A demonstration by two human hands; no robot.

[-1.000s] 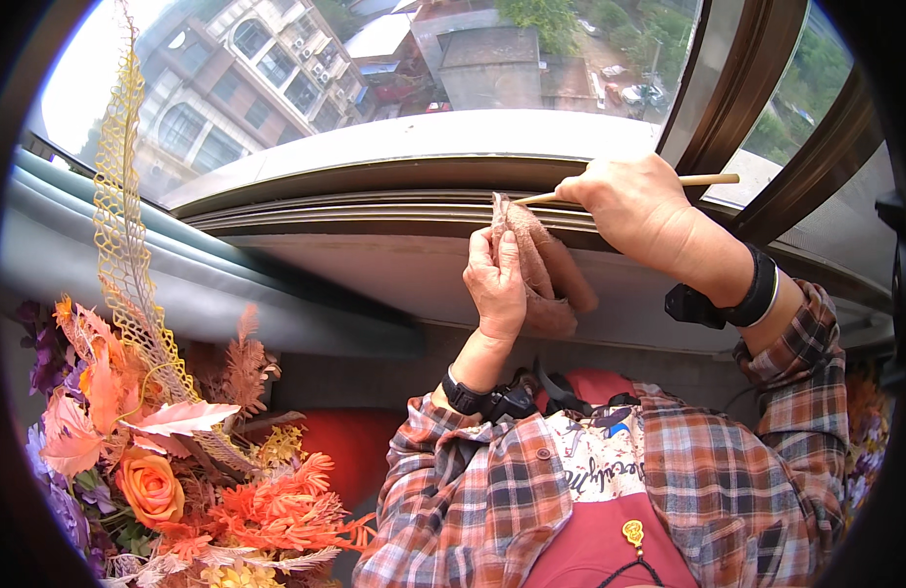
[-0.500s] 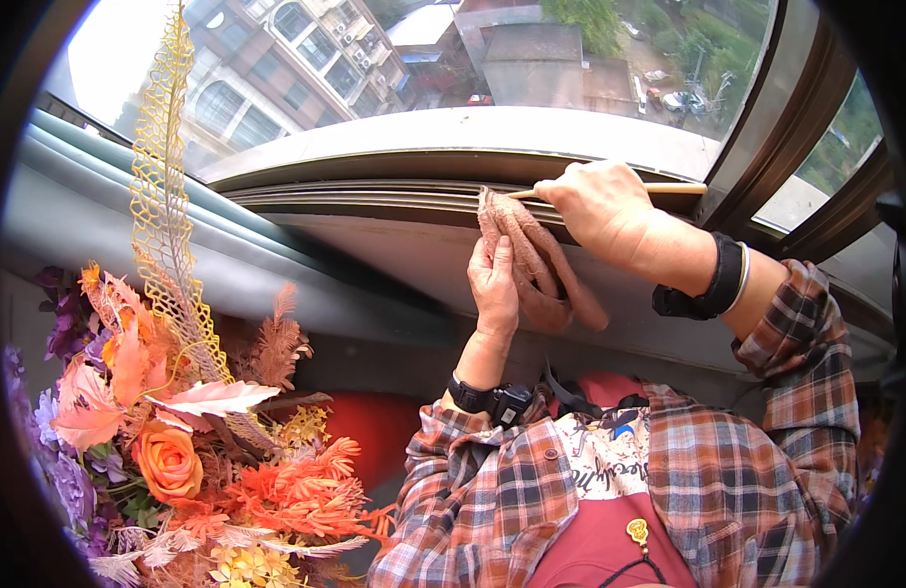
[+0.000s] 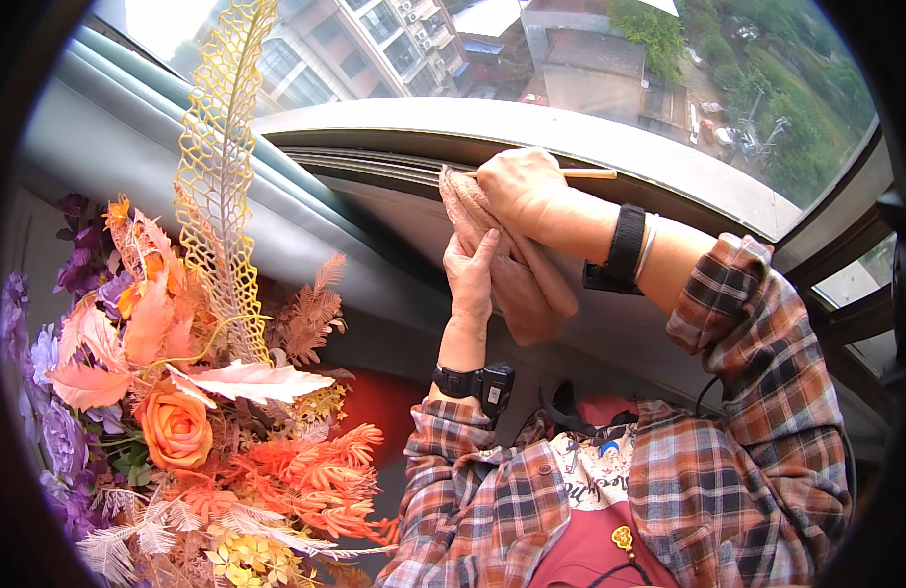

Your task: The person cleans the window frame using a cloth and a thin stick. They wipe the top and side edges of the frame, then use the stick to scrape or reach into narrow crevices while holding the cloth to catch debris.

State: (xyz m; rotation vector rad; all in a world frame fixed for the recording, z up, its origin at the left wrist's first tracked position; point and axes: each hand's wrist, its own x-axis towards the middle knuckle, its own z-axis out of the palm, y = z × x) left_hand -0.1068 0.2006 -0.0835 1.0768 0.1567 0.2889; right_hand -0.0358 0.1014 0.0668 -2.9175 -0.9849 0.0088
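Note:
My left hand (image 3: 470,269) is closed on a brown cloth (image 3: 531,294), thumb on top, and most of the cloth hangs below in loose folds. Its upper end lies against the window track (image 3: 375,165). My right hand (image 3: 522,191) grips a thin light wooden stick (image 3: 590,173), whose free end points right along the frame. The stick's other end is hidden by my fist and the cloth. Both hands are close together at the sill, the right one just above and right of the left.
A grey-blue curtain (image 3: 149,147) is gathered along the left of the window. Artificial flowers (image 3: 178,426) in orange and purple fill the lower left, with a tall yellow mesh leaf (image 3: 218,167) rising from them. Beyond the curved glass are buildings (image 3: 375,49) and trees.
My right hand has moved left along the track with the stick, up against the cloth. The left hand still holds the cloth. The view has shifted, showing more of the flowers.

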